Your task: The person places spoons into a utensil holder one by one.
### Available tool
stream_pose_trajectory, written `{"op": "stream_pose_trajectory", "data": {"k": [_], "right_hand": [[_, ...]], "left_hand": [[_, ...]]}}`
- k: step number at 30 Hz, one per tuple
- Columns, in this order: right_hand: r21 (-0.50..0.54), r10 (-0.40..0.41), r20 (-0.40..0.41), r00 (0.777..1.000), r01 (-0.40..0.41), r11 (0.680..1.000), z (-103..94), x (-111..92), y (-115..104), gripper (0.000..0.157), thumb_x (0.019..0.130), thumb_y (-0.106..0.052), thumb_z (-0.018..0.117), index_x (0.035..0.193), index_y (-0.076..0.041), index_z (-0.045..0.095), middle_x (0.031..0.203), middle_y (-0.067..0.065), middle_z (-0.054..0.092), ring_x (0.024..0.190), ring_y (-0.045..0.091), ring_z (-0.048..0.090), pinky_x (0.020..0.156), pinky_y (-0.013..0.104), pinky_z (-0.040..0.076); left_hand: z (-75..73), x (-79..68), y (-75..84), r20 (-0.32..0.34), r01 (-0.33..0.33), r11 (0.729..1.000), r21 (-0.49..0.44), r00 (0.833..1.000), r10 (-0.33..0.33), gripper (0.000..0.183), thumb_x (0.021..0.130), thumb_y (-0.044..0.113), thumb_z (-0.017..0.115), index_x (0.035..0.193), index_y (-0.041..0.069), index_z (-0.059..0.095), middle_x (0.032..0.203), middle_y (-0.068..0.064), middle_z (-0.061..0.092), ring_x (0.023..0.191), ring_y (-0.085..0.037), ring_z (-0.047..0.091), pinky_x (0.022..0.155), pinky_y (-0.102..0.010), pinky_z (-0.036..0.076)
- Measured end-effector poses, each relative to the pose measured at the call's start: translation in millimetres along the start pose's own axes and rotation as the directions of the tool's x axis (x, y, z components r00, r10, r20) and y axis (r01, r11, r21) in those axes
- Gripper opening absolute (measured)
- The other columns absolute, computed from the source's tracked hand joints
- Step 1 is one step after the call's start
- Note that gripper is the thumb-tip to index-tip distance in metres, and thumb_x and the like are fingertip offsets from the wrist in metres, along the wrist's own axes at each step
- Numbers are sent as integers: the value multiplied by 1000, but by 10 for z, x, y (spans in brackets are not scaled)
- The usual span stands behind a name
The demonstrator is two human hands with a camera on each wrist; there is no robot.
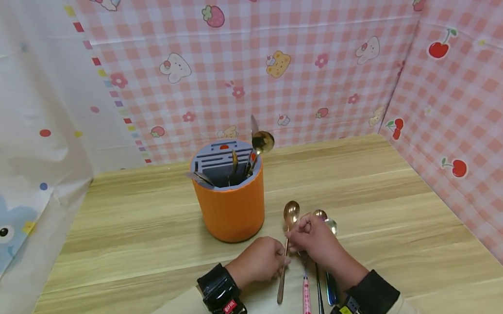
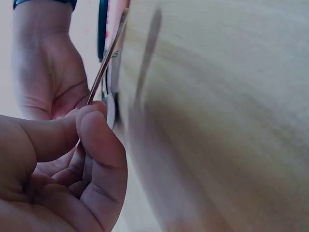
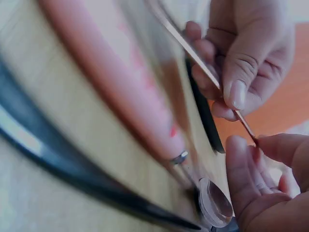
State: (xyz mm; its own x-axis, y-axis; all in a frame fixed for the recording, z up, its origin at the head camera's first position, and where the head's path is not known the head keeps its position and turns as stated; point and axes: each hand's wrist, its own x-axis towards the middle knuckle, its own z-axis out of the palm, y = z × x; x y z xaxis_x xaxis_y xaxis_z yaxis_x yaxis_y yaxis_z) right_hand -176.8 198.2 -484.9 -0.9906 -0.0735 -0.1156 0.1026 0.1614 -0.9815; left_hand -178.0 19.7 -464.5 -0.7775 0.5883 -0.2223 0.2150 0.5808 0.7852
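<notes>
A copper-coloured long-handled spoon (image 1: pixel 291 212) is held by both hands, its bowl pointing away from the person. My left hand (image 1: pixel 260 259) pinches the handle between thumb and forefinger around its middle. Higher up, my right hand (image 1: pixel 316 240) pinches the same thin handle (image 3: pixel 205 67) nearer the bowl. In the left wrist view the handle (image 2: pixel 104 72) slants up from the left fingertips, above its shadow on the table. Beneath and beside the right hand lie a pink patterned handle (image 1: pixel 306 301), a dark slim handle (image 1: pixel 320 293) and a blue handle (image 1: pixel 331 287).
An orange cylindrical cutlery holder (image 1: pixel 233 214) with a grey slotted top stands behind the left hand, several utensils in it, including a gold spoon (image 1: pixel 262 141). Two spoon bowls, one gold (image 1: pixel 320 214) and one silvery (image 1: pixel 332 226), show past the right hand. Patterned cloth (image 1: pixel 236 70) backs the wooden table (image 1: pixel 142 223).
</notes>
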Motion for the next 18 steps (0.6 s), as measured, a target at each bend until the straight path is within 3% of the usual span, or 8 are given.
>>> {"op": "stream_pose_trajectory", "data": {"k": [5,9,15,18], "right_hand": [[192,53,113,992,-74,979,-87,23,-33,41,94,-2,63,121,8,34,99,22,69,72,19,70,68,31,59],[203,22,178,984,-59,977,-140,4,-70,33,96,-3,60,118,15,42,99,19,68,76,17,70,71,30,59],[196,19,160,987,-51,979,-146,-7,-125,27,97,-5,59,114,10,46,101,17,64,77,20,69,73,31,58],[185,19,154,988,-48,982,-133,-10,-147,29,97,-5,60,116,10,45,100,15,62,77,20,68,73,32,58]], "left_hand": [[-50,-7,44,34,22,998,-61,999,-20,24,94,9,65,71,5,63,55,-1,57,46,-10,50,43,-21,40],[-91,-20,63,44,16,998,-64,999,-14,18,94,9,65,76,6,65,61,-3,61,52,-11,56,46,-23,46],[-141,-22,52,0,-27,990,-139,1000,27,4,93,3,62,91,6,64,72,-6,66,57,-16,60,51,-26,47],[-144,-24,48,-25,-31,980,-195,999,27,8,91,-3,59,96,4,61,75,-9,66,60,-22,63,52,-28,50]]}}
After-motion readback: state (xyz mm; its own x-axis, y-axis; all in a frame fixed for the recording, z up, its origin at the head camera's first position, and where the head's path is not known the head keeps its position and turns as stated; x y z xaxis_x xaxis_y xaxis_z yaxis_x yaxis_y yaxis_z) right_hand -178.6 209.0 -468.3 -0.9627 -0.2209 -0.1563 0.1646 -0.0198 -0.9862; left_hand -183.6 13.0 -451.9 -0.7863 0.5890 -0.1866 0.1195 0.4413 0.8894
